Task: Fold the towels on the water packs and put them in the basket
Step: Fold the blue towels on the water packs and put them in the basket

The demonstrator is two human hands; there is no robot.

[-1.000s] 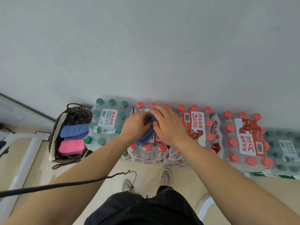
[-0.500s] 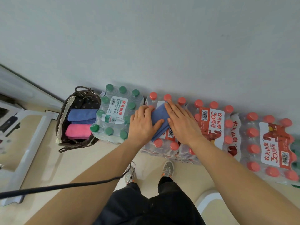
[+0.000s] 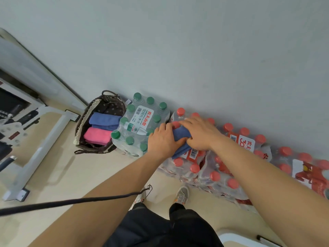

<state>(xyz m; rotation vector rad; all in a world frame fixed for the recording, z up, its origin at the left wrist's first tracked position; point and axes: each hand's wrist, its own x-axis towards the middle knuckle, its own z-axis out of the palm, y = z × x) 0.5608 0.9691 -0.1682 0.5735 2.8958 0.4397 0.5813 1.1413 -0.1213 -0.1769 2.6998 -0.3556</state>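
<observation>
Blue towel [image 3: 181, 135] sits on the red-capped water pack [image 3: 187, 163], pinched between your left hand [image 3: 164, 141] and right hand [image 3: 200, 133], both grasping it. Basket [image 3: 83, 125] is far left beside the green-capped pack [image 3: 140, 122], holding a folded blue towel [image 3: 104, 119] and pink towel [image 3: 97, 136].
</observation>
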